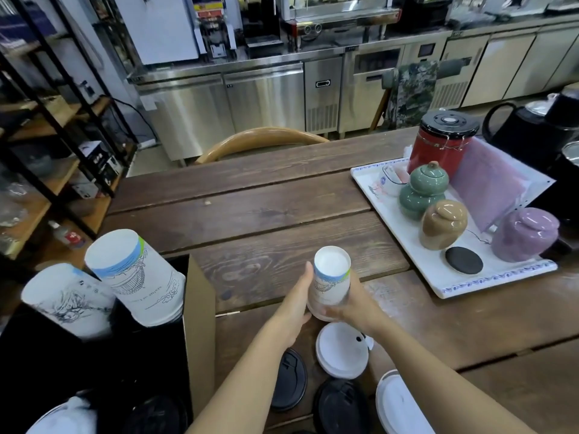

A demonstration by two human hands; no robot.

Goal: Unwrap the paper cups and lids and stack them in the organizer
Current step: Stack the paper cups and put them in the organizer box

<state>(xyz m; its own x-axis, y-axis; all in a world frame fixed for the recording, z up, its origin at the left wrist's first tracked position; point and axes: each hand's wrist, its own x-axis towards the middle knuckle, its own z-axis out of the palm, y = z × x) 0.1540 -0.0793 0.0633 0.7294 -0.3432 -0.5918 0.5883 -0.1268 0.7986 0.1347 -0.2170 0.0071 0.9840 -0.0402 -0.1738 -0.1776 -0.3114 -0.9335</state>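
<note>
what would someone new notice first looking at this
Probably both hands, left hand and right hand, clasping a wrapped stack of paper cups upside down at the centre of the wooden table. Next, the cup stacks leaning out of the black organizer at lower left, and the coloured ceramic jars on the white tray to the right.

Single head-worn view, angled forward and down, close over the wooden table (250,214).
</note>
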